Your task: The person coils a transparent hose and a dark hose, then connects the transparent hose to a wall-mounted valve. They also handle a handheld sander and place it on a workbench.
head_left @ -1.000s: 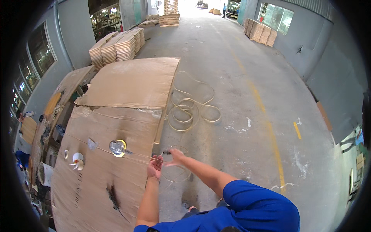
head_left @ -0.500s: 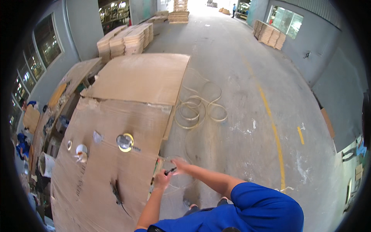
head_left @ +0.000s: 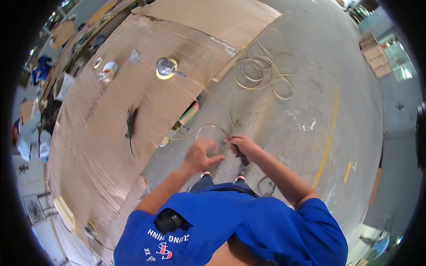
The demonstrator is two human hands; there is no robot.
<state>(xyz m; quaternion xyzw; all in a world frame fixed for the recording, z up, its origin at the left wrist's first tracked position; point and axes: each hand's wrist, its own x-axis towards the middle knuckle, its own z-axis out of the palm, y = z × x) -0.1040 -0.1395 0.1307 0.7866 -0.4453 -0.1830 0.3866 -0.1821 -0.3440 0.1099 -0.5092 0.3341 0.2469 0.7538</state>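
Note:
My right hand (head_left: 242, 146) is closed in front of my waist, around a small dark tool (head_left: 242, 159) whose lower end pokes out beneath the fist. Its exact kind is hard to make out. A thin, clear yellowish hose (head_left: 212, 125) runs up to the fingers of this hand. To the left, my left hand (head_left: 200, 155) is open and holds nothing, its thumb and fingers apart and slightly blurred. The left hand is near the edge of the cardboard-covered table (head_left: 111, 146) and apart from the right hand.
On the table lie a round sander with a yellow rim (head_left: 166, 68), a black tool with a cord (head_left: 130, 123), a white tub (head_left: 109, 71) and a crumpled clear piece (head_left: 135, 56). Coils of hose (head_left: 262, 71) spread over the floor. A stack of boards (head_left: 374, 54) stands by the wall.
My hands have come away from the table edge and separated. The left hand has let go of the dark tool, which stays in my right hand. My view has tilted down.

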